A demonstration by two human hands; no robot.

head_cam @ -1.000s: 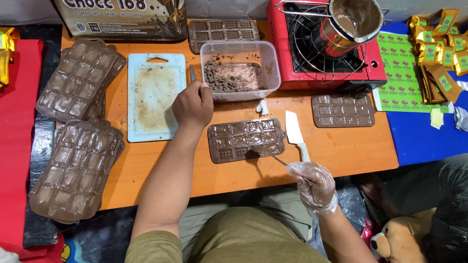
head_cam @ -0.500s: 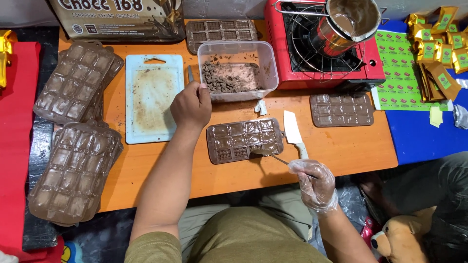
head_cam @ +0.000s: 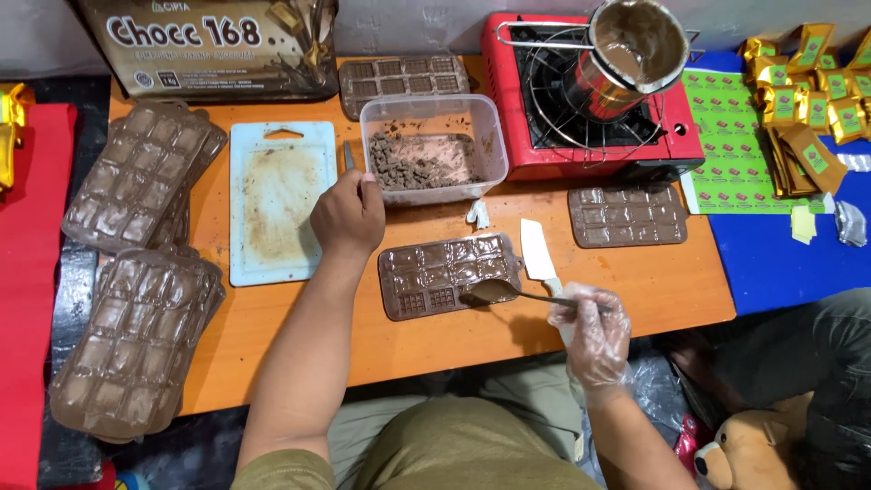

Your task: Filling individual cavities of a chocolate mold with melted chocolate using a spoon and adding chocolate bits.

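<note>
Nearest the camera, at the lower middle of the frame, sits the person's lap in olive cloth, with a brown plush bear at the lower right corner.

Just above, the right hand, in a thin clear glove, is curled around the handle of a spoon; the spoon's bowl, loaded with brown chocolate, lies over the lower right corner of a brown chocolate mould on the orange desk. A white-bladed knife lies on the desk just beside the mould's right edge, its handle running under the gloved hand.

The left hand, bare, is at centre frame, fingers closed in a loose fist; a thin metal tool rises just above it, and whether the fingers pinch it cannot be told. It hovers between a stained white cutting board on its left and a clear plastic tub holding chocolate crumbs on its upper right.

At the left edge of the desk lie two heaps of stacked brown moulds. Right of centre, another filled mould lies flat, apart from the one being worked.

Farther back, a red portable stove carries a metal pot with melted chocolate. One more mould lies behind the tub, beside a large brown chocolate package at the upper left. At the upper right, gold wrappers lie on green sheets.
</note>
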